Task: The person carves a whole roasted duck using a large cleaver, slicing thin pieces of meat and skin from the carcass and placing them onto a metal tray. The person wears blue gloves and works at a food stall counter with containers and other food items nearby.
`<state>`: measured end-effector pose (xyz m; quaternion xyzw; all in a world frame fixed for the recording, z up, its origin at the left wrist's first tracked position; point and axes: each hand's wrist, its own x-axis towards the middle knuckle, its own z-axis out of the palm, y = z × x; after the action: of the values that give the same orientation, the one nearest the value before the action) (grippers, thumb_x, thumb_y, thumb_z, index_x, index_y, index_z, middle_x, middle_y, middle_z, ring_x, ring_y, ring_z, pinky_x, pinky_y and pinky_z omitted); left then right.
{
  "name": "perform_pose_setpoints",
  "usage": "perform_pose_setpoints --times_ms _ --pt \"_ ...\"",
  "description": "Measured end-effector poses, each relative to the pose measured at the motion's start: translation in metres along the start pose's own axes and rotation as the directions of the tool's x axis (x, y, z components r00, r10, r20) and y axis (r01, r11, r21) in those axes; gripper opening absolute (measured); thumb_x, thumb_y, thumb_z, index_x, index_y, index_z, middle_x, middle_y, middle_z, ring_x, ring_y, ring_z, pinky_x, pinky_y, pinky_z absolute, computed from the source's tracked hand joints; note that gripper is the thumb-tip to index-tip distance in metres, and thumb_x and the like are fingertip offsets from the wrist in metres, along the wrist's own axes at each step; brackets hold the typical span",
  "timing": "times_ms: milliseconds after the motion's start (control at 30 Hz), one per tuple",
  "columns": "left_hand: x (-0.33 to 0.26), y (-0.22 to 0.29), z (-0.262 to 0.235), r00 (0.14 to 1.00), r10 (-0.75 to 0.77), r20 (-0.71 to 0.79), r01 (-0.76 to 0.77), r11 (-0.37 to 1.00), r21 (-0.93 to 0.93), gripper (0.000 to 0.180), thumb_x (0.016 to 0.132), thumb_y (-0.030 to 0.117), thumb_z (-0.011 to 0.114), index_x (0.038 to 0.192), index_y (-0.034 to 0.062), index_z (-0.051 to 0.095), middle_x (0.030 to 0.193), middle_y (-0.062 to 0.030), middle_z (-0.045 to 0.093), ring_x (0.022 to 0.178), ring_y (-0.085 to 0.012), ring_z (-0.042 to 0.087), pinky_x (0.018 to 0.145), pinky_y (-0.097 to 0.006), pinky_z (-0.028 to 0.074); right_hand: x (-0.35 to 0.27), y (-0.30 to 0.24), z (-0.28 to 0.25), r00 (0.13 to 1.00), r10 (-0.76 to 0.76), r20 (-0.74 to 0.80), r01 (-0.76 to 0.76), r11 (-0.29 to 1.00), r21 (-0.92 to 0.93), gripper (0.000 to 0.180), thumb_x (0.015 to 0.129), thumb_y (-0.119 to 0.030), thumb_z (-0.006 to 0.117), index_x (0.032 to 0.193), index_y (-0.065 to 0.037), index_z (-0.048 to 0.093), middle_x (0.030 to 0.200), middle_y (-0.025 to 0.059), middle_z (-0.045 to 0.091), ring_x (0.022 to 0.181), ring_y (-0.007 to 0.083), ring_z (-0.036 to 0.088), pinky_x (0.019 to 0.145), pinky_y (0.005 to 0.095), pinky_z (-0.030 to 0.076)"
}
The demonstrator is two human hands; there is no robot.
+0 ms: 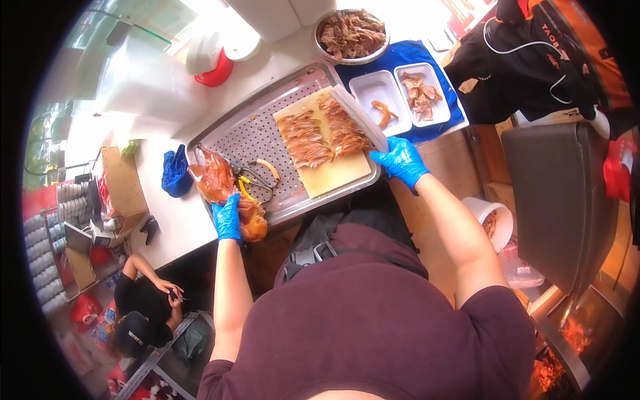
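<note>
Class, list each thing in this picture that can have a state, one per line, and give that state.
Left hand: gloved, gripping the roast bird.
Right hand: gloved, holding the cleaver.
Roast bird: whole, glossy, on the tray.
Cleaver: blade lying along the sliced meat.
Sliced meat: cut, in rows on the board.
Metal bowl: full of meat.
White dishes: partly filled.
Shears: lying on the tray, unused.

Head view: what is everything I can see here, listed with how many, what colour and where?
Cutting board: one, pale wood, on the tray.
Sliced roast meat: two rows, orange-brown, on the board.
Cleaver: one, pale blade, beside the slices.
Perforated tray: one, steel, on the counter.
Roast bird: one, glossy orange, tray's left end.
Scissors: one, yellow-handled, on the tray.
Metal bowl: one, with shredded meat, top.
White containers: two, on blue cloth.
Blue rag: one, left counter.
Left hand: blue glove, on the bird.
Right hand: blue glove, on the cleaver handle.
</note>
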<state>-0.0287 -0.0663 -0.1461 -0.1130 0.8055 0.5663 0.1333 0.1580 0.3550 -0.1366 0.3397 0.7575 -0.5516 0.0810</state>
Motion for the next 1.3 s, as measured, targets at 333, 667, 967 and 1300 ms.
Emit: perform_pose_setpoints --times_ms 333,667,967,1300 --pt "-0.077 0.134 0.172 0.458 0.698 0.551 -0.874 0.239 0.423 0.041 0.068 0.020 0.083 0.107 0.0151 0.068 0.115 -0.0135 0.061 0.114 -0.0342 0.053 0.100 -0.046 0.041 0.001 0.013 0.006 0.999 0.013 -0.032 -0.008 0.992 0.130 0.042 0.078 -0.037 0.075 0.086 0.003 0.065 0.072 0.0204 0.067 0.058 0.0259 0.067 0.056 0.0364 0.054" --pt "-0.060 0.090 0.258 0.139 0.716 0.684 -0.980 -0.001 0.200 0.024 0.065 0.021 0.081 0.083 0.0290 0.068 0.113 -0.0031 0.062 0.112 -0.0341 0.052 0.104 -0.063 0.032 0.002 0.013 0.006 0.998 -0.041 -0.052 0.047 0.992 0.114 0.043 0.077 -0.044 0.072 0.091 -0.003 0.070 0.086 0.0231 0.068 0.081 0.0392 0.067 0.070 0.0425 0.053" --pt "-0.060 0.088 0.259 0.216 0.708 0.673 -0.969 0.071 0.237 0.013 0.067 0.023 0.079 0.077 0.0266 0.071 0.113 -0.0048 0.062 0.113 -0.0352 0.051 0.104 -0.065 0.031 -0.009 0.008 -0.027 0.999 -0.044 0.017 0.038 0.964 0.265 0.030 0.079 -0.028 0.072 0.094 -0.001 0.070 0.073 0.0150 0.068 0.059 0.0209 0.066 0.057 0.0341 0.051" --pt "-0.071 0.125 0.217 0.239 0.770 0.592 -0.971 0.200 0.133 0.028 0.068 0.015 0.084 0.091 0.0255 0.072 0.115 -0.0040 0.062 0.114 -0.0326 0.051 0.106 -0.053 0.033 0.032 -0.046 -0.077 0.998 0.041 -0.050 -0.034 0.990 0.134 0.031 0.082 -0.027 0.079 0.081 0.000 0.062 0.060 0.0061 0.058 0.050 0.0126 0.056 0.048 0.0265 0.046"
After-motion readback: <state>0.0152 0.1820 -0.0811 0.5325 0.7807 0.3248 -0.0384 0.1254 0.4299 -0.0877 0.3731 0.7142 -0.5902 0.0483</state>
